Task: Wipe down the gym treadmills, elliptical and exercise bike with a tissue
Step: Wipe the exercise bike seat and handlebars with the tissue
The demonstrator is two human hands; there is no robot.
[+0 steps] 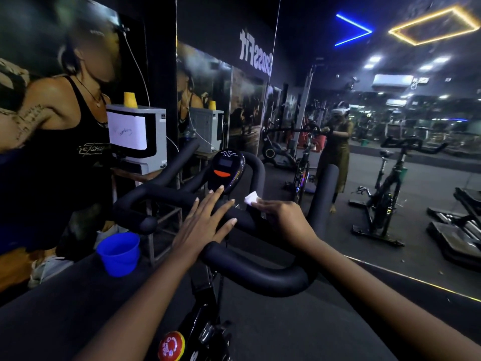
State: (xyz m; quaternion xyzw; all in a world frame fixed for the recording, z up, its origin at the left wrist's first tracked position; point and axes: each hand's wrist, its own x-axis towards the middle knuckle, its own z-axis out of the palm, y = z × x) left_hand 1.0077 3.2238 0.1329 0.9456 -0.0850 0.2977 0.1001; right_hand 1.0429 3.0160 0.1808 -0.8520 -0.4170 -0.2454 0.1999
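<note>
I stand at an exercise bike with black padded handlebars (260, 277) and a small console (227, 169) with a dark screen and an orange button. My left hand (205, 222) lies flat with straight, spread fingers on the handlebar's middle bar, just below the console. My right hand (283, 220) pinches a small white tissue (251, 198) against the bar to the right of the console. A red knob (171, 346) sits low on the bike frame.
A blue plastic cup (119, 252) hangs left of the handlebars. Behind stands a grey machine (140, 142) with a yellow cup (130, 99) on top. A wall mirror on the right reflects another bike (390, 194) and a person. Dark floor lies below.
</note>
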